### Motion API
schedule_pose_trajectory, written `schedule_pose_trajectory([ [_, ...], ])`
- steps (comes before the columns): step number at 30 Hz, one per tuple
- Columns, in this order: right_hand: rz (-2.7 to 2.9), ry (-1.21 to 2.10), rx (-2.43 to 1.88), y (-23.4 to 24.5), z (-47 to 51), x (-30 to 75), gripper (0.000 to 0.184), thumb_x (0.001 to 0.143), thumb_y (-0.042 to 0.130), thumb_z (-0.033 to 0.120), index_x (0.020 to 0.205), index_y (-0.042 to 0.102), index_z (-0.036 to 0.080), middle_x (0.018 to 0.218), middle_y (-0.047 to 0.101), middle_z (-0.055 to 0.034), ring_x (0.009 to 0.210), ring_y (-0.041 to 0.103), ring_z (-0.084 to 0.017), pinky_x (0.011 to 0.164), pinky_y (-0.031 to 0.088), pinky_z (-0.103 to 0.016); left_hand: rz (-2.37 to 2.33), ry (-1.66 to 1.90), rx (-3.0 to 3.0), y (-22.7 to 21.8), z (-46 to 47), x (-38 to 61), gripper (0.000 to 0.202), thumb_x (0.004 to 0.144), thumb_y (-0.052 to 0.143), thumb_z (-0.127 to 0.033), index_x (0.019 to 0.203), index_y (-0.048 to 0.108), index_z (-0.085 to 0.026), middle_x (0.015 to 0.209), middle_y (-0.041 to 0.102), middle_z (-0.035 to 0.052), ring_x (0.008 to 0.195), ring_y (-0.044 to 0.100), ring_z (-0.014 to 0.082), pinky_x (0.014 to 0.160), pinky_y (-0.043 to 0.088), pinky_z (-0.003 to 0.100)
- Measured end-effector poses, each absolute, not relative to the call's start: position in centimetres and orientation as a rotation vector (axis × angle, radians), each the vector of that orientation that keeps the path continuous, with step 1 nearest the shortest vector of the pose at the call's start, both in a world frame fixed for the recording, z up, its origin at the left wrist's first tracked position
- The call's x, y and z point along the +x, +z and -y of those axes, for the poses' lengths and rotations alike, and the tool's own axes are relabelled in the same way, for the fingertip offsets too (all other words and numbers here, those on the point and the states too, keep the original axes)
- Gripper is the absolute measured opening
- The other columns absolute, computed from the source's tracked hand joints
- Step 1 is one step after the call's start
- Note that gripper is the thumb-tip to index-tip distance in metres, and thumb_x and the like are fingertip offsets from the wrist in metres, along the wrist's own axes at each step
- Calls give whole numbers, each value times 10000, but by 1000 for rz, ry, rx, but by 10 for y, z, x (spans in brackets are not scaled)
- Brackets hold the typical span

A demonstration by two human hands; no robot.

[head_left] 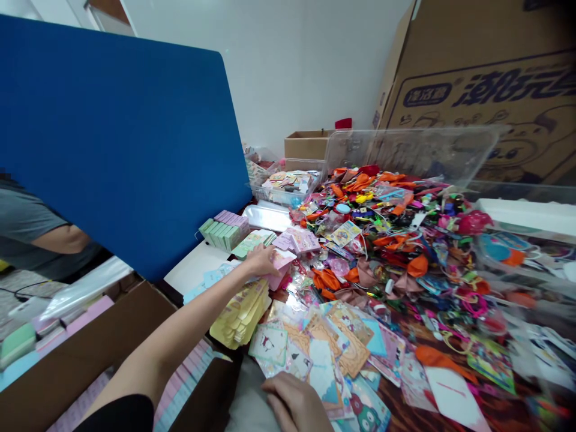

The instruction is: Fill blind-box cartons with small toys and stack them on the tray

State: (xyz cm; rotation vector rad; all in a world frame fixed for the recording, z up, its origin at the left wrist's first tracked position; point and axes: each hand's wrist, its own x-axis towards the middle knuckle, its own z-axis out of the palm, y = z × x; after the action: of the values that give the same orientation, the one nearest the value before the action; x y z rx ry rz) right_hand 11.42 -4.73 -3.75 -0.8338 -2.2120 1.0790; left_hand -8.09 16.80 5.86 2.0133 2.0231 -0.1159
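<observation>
A blue partition [117, 150] rises beside a counter [396, 333] heaped with balloons [416, 266] and trinkets [373, 216]. The left hand [263, 261] lies partly open on pink cards [282, 270], grip unclear; the right hand [288, 402], loosely curled, touches printed cards [288, 354].

yellow card stack [240, 315]: pale yellow cards I saw fanned in an overlapping row, lying flat.
left hand [263, 261]: it was just above the yellow card stack, with my fingers over the pink card.
pink card [282, 261]: it was pale pink and printed, tilted, just beyond the yellow card stack.
pastel cards [288, 354]: these lay loose and overlapping just beside the yellow card stack, printed with cartoon pictures.
right hand [291, 402]: it was curled at the pastel cards' near edge, on the near side of the yellow card stack.
</observation>
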Motion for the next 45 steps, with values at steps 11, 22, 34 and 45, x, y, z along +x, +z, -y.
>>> schedule_pose_trajectory([
  [11, 2144, 1012, -888, -14, 39, 135, 183, 953, 509, 151, 984, 658, 253, 904, 723, -20, 860, 687, -181, 751, 516, -250, -1994, 100, 2063, 105, -138, -84, 880, 724, 834, -367, 1468, 414, -156, 1413, 524, 171, 1311, 465, 410, 1072, 399, 555],
  [22, 1654, 272, -1282, 66, -26, 178, 232, 979, 532, 373, 1069, 667, 207, 1494, 423, -155, 1389, 385, -334, 1115, 323, -559, -1454, 618, 2397, 81, -46, 27, 646, 888, 598, -121, 1490, 366, -160, 1445, 506, 139, 1327, 456, 253, 1121, 375, 391],
  [34, 1842, 1144, -1217, 51, 20, 228, 389, 925, 586, 500, 657, 649, 225, 1575, 416, -77, 1447, 355, -353, 1151, 326, -549, -478, 338, 808, 34, -9, 30, 554, 454, 953, -502, 819, 761, -133, 726, 674, 3, 740, 610, 179, 773, 479, 291],
  [45, 1490, 1204, -1403, 28, 22, 223, 416, 872, 589, 608, 1060, 791, 297, 1173, 752, -81, 1223, 617, -330, 1043, 479, -462, -754, 672, 706, 6, 9, 48, 776, 577, 821, -737, 1022, 707, -111, 777, 672, 52, 677, 608, 165, 743, 494, 329],
])
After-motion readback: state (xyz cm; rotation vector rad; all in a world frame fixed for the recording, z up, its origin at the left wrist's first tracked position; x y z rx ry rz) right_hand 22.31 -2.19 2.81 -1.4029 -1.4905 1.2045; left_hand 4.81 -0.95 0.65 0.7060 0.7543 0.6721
